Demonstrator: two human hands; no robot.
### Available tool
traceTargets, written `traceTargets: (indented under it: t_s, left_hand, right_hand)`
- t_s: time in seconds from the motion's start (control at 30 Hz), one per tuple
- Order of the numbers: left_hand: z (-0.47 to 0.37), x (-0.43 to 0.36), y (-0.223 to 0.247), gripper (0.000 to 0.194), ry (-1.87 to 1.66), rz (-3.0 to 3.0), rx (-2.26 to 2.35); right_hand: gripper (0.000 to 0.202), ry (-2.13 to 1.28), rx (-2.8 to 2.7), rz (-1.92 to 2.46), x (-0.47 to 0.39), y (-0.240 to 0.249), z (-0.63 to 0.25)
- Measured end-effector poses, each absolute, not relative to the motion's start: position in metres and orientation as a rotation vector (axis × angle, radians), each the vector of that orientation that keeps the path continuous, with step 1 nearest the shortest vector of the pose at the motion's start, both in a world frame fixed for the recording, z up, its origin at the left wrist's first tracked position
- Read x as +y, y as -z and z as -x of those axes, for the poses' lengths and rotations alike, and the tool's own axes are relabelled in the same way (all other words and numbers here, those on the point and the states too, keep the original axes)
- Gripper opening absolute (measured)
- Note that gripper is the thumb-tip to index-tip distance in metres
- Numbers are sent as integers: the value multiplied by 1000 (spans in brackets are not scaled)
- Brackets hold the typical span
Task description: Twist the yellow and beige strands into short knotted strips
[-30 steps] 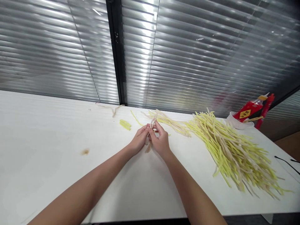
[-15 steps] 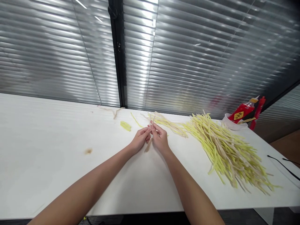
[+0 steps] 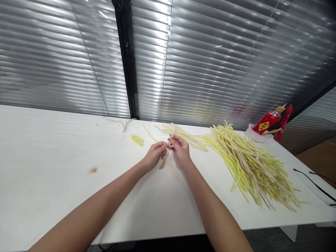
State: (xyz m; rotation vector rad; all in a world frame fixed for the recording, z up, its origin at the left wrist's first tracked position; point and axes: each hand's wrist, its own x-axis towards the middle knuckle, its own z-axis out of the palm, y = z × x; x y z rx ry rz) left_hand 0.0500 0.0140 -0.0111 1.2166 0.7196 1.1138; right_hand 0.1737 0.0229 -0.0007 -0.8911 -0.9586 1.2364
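Single view, head-mounted, looking forward and down across a white table (image 3: 52, 182) toward a wall of closed blinds (image 3: 223, 70). Both forearms enter from the bottom edge; left hand (image 3: 154, 154) and right hand (image 3: 181, 151) sit near frame centre, at arm's length. No second view to compare.

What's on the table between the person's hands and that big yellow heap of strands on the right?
In the head view, a smaller loose bunch of pale strands lies between the right hand and the big yellow heap; nearer the person the white table is bare.
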Motion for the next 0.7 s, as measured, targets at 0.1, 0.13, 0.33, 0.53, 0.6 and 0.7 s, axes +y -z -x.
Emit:
traceTargets:
  t_s: [0.1, 0.13, 0.33, 0.53, 0.6, 0.7]
  left_hand:
    - [-50, 15, 13, 27, -1104, -1242, 730]
    - [-50, 16, 14, 27, -1105, -1253, 743]
    - [-51, 16, 15, 32, -1142, -1263, 866]
    - [-53, 15, 12, 32, -1142, -1271, 898]
    - [-53, 14, 12, 31, -1170, -1244, 925]
    - [-52, 14, 13, 29, -1239, -1201, 956]
  right_hand:
    - [33, -1254, -930, 896, 25, 4, -176]
    - [35, -1260, -923, 909, 25, 4, -177]
    - [34, -1348, -938, 923, 24, -2, -179]
    - [29, -1542, -874, 842, 24, -7, -184]
    - [28, -1579, -859, 822, 23, -8, -185]
    - [27, -1660, -846, 785, 21, -11, -187]
